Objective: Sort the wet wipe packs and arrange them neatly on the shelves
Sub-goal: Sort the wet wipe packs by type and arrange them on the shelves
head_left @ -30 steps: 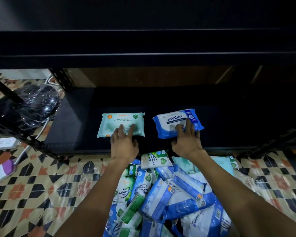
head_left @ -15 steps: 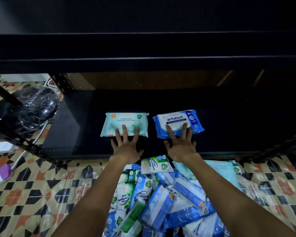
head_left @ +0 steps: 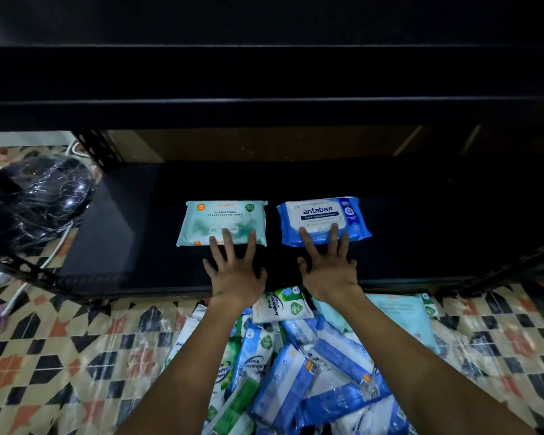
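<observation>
Two wet wipe packs lie flat on the black lower shelf point(head_left: 113, 221), side by side with a narrow gap between them — a pale teal pack point(head_left: 223, 221) under the fingertips of the left hand point(head_left: 235, 271), and a blue-and-white pack point(head_left: 322, 219) under those of the right hand point(head_left: 328, 268). Both hands are spread open, palms down, fingers splayed and reaching forward; only the tips rest on each pack's near edge, the palms sitting back over the shelf's front lip. Nothing is gripped. These look like soft, light film pouches, squashy in the middle and slick on the surface, so I'd guess they slide more readily than they lift — best taken across the short sides or nudged flat from the near edge. Behind the wrists, on the patterned floor point(head_left: 76, 356), a loose heap of unsorted packs point(head_left: 296, 365) waits between the forearms, both arms stretched nearly straight.
</observation>
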